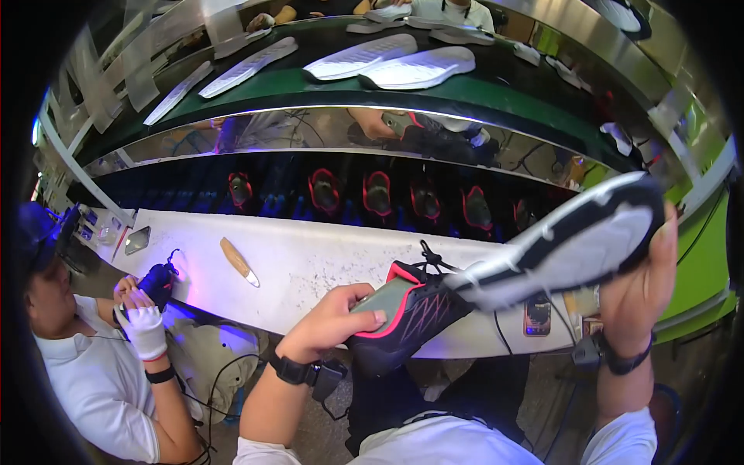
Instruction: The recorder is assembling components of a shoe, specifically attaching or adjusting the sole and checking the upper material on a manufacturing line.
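My left hand (335,319) grips the heel of a black shoe upper (407,314) with red trim and loose laces, held over the near edge of the white workbench (310,271). My right hand (649,271) holds the toe end of a black-and-white sole (570,248), bottom side up and tilted. The sole's other end meets the upper near its laces.
A wooden-handled tool (237,261) and a phone (536,316) lie on the bench. A co-worker at the left, with a white glove (145,329), holds a dark shoe (159,283). Behind runs a green conveyor (480,87) carrying white soles (418,68); dark shoes sit in a lit tunnel (377,194).
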A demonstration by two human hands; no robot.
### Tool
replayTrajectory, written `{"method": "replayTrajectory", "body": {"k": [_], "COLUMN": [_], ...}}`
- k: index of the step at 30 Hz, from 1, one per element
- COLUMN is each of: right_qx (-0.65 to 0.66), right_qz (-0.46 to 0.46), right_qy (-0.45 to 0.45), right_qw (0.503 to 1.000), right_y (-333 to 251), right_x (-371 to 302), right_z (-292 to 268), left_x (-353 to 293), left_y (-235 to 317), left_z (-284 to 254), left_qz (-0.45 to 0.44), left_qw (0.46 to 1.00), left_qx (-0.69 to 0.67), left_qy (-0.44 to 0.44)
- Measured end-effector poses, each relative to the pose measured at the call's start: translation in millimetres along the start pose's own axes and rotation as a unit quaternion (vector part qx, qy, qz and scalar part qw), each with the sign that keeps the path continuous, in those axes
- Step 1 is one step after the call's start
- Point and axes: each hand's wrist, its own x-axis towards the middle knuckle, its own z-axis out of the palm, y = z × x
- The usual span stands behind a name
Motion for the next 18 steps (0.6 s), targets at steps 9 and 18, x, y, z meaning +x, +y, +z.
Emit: {"method": "replayTrajectory", "body": {"k": [9, 18], "right_qx": [-0.008, -0.114], "right_qz": [0.067, 0.113], "right_qy": [0.247, 0.207], "right_qw": [0.967, 0.965], "right_y": [-21.3, 0.9], "right_x": [-103.8, -138.3], "right_z": [-120.2, -112.8], "left_x": [25.9, -13.6], "left_y": [37.1, -88.8], "left_z": [27.0, 136.1], "left_qz": [0.004, 0.354], "left_qw": [0.902, 0.7], "left_qx": [0.425, 0.615], "left_qy": [-0.076, 0.076]}}
